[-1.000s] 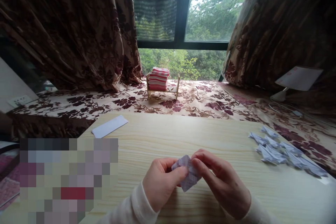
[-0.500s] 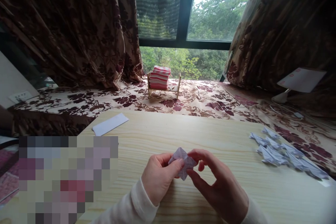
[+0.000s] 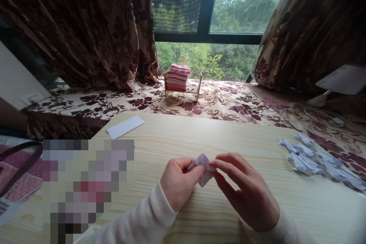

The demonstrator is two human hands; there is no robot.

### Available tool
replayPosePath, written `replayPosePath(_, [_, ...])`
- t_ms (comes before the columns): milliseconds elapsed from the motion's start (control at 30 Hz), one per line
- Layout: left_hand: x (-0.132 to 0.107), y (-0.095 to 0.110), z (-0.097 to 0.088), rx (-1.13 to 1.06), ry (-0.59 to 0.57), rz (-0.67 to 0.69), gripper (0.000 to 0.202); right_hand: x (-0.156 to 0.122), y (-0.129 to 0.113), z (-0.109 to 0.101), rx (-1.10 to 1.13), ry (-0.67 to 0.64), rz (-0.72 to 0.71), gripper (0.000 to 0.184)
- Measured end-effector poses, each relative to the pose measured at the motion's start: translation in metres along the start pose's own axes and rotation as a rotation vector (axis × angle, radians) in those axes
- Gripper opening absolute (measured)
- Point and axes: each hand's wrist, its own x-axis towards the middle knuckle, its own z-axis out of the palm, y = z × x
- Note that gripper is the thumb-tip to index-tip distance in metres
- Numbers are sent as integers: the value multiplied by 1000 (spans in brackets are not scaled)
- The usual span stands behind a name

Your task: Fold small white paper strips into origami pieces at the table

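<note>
Between my hands, over the table, is a small piece of folded paper (image 3: pixel 204 180), whitish-lilac with fine lines and creases, its pointed corners showing at top and bottom. My left hand (image 3: pixel 177 183) pinches it from the left, thumb flat on its front and fingers behind. At the right corner, my right hand (image 3: pixel 247 188) has its thumb and index fingertip closed on the edge, the other fingers curled beside it. Part of the paper is hidden by my left thumb. Several folded paper pieces (image 3: pixel 307 164) with pointed ends lie grouped on the right side of the table.
A white paper strip (image 3: pixel 126 126) lies at the table's far left. On the pale wooden table (image 3: pixel 160 137), a blurred-out patch covers the left side. Beyond are a small wooden stand (image 3: pixel 198 85) with striped pink cloth (image 3: pixel 177 77), a white lamp (image 3: pixel 340 80) and curtains (image 3: pixel 114 26).
My right fingertips have closed on the paper's right corner, and the paper looks narrower on that side. My left hand keeps its pinch. The whole view has shifted slightly.
</note>
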Motion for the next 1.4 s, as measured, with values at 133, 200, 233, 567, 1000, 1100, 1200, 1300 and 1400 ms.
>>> replayPosePath(133, [0, -2, 0, 23, -9, 2, 23, 1, -1, -3, -10, -11, -26, 24])
replayPosePath(200, [0, -2, 0, 34, -19, 7, 23, 1, -1, -3, -18, -8, -33, 24])
replayPosePath(233, [0, -2, 0, 40, -21, 9, 24, 1, -1, -3, -20, -4, -35, 23])
replayPosePath(567, [-2, -1, 3, 77, -22, 15, 22, 0, -1, -1, -23, -33, 0, 17])
replayPosePath(1000, [-5, -5, 5, 201, -10, 108, 20, 0, -3, 0, -30, -69, 64, 12])
replayPosePath(1100, [-5, -5, 5, 231, -14, 131, 19, 0, -2, 0, -28, -70, 63, 12])
replayPosePath(1200, [-5, -6, 5, 260, -6, 155, 18, -1, -2, 1, -31, -66, 65, 12])
replayPosePath(1300, [-5, -7, 6, 272, 1, 187, 16, -2, -2, 1, -41, -67, 76, 13])
replayPosePath(1400, [-5, -8, 6, 282, -4, 213, 15, -2, -2, 0, -40, -75, 77, 12])
